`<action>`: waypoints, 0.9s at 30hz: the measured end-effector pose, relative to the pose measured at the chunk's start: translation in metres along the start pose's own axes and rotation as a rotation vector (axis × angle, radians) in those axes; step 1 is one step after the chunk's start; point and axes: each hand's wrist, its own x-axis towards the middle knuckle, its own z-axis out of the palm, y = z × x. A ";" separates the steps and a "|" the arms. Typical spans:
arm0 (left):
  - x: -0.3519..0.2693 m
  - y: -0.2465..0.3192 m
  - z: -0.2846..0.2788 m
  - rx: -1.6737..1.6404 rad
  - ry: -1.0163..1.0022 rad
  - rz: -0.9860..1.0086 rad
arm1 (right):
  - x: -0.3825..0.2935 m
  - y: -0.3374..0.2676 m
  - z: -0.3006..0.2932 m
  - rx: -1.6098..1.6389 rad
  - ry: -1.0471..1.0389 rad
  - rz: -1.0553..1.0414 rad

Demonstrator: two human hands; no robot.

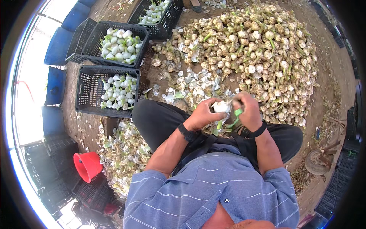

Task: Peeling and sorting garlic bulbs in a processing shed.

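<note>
A white garlic bulb [221,107] sits in my left hand [203,114], the thumb along its near side and the fingers behind it. Against the bulb's right side, my right hand [248,112] has its fingers bent inward, and a blurred flap of papery skin [229,100] shows at the fingertips. A bright green strip [238,112] sticks out from under the curled right fingers; whether it is leaf or part of a tool I cannot tell. Below the bulb, a green stalk [219,124] points toward my lap.
Unpeeled garlic bulbs [268,57] form a large heap ahead and right. Loose peelings [197,83] cover the ground before me. Cleaned bulbs lie in black plastic crates [88,97] at left. A red bucket [90,166] and more peelings [125,151] are behind left; a wheel [316,163] stands right.
</note>
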 end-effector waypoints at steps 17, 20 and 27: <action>0.022 -0.028 0.000 0.136 0.353 0.245 | 0.003 0.007 0.043 0.606 -0.216 0.316; 0.020 -0.030 -0.002 -0.044 0.382 0.161 | 0.012 0.033 0.059 0.798 -0.175 0.489; -0.012 -0.002 -0.018 0.021 0.917 0.350 | 0.041 0.098 0.104 0.107 -0.233 0.506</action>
